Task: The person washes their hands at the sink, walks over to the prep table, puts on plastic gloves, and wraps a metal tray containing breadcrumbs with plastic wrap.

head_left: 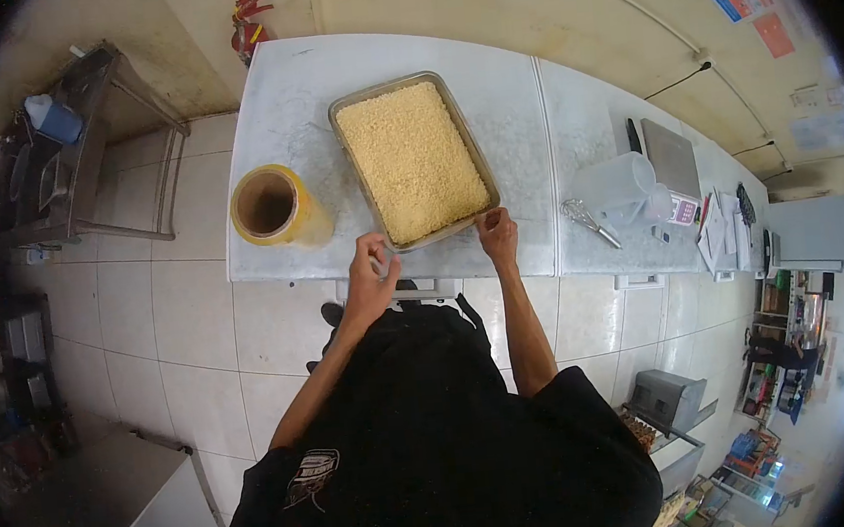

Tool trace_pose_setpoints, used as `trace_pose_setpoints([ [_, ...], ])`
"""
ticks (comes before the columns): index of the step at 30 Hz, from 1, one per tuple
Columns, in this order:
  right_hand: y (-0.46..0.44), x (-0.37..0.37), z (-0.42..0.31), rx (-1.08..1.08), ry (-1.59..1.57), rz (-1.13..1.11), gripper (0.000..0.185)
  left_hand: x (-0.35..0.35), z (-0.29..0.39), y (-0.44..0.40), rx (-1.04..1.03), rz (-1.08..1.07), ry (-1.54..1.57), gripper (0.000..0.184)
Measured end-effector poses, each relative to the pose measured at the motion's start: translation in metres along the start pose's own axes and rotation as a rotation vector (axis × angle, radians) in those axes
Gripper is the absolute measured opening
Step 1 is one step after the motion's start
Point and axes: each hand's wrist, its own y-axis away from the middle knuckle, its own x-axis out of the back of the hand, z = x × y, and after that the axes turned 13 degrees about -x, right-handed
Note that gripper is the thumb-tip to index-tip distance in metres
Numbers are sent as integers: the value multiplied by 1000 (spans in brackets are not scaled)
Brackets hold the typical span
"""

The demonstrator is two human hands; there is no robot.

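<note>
A rectangular metal baking tray [337,128] lies tilted on the worktop, filled level with pale yellow crumbs [413,159]. My left hand [373,276] is at its near left corner, fingers curled and thumb bent towards them; what they hold, if anything, is too small to make out. At the near right corner, my right hand [499,237] has its fingertips pinched together against the rim. Whether they grip the rim or something thin there is hidden. Left of the tray stands a large yellow roll [309,208] with a hollow cardboard core, apparently wrapping film.
The white worktop [497,86] runs along the wall. To the right are a whisk [591,224], a clear plastic jug [618,181], a scale [672,156] and papers [712,233]. A metal side table [84,183] stands at left. Another person [786,352] is far right.
</note>
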Motion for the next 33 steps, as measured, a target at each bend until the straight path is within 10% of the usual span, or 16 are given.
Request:
trace_pose_setpoints([
  [3, 1, 14, -15, 38, 173, -81, 25, -42, -63, 29, 850, -54, 319, 67],
  [9, -36, 50, 10, -197, 222, 181, 23, -83, -111, 33, 733, 108, 286, 59],
  [16, -11, 3, -32, 543, 126, -445, 18, -85, -107, 28, 671, 175, 206, 42],
  [25, -38, -112, -146, 1530, 244, -911, 58, -42, -84, 55, 567, 55, -247, 53],
  [28, -100, -170, -173, 1203, 181, -1055, 67, -21, -73, 55, 676, 13, -316, 55],
  [31, -139, -189, -189, 1099, 471, -118, 67, -29, -75, 81, 669, 2, -386, 54],
  [33, -142, -171, -200, 1234, 432, -212, 64, -29, -64, 79, 708, 21, -329, 54],
])
